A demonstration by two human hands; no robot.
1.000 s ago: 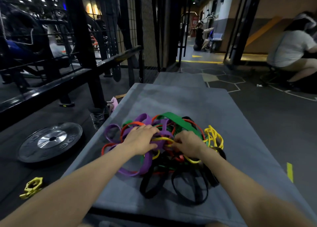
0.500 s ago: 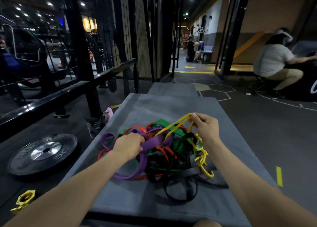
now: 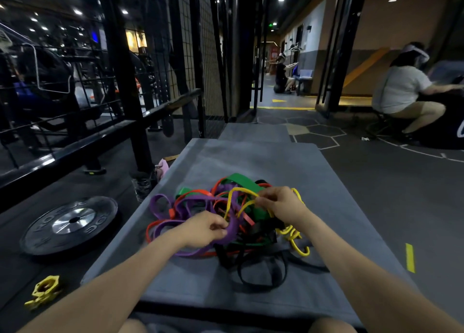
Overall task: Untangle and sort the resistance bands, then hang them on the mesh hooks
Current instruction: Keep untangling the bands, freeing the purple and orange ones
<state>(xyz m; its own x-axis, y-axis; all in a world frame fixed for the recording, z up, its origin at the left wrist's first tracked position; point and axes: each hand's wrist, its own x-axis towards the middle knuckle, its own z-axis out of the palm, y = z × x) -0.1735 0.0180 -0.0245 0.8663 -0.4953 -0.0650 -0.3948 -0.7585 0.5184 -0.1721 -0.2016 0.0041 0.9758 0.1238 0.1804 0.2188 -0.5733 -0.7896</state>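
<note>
1. Right hand (image 3: 281,204) pinches a yellow band (image 3: 236,194) near the far right of the pile, fingers curled on the strand, lifting it slightly off the heap.
2. Left hand (image 3: 203,228) grips a purple band (image 3: 232,229) at the near left of the pile, fingers curled round it, pinning it down.
3. Tangle of resistance bands (image 3: 226,219) sits mid-mat on the grey mat (image 3: 288,167): purple, orange-red, green, yellow, black loops crossed over each other.
4. Handling, as a judgement: light, soft, stretchy rubber; grippy, so strands likely drag on each other and snap back if yanked. Best held at a free loop end, not mid-knot.
5. More yellow loops (image 3: 296,239) lie near right of the heap; black band (image 3: 261,277) trails nearest.
6. Mesh panel (image 3: 211,56) stands far left; hooks not discernible.
7. Weight plate (image 3: 71,223) and yellow collar (image 3: 44,291) on the floor, left.
</note>
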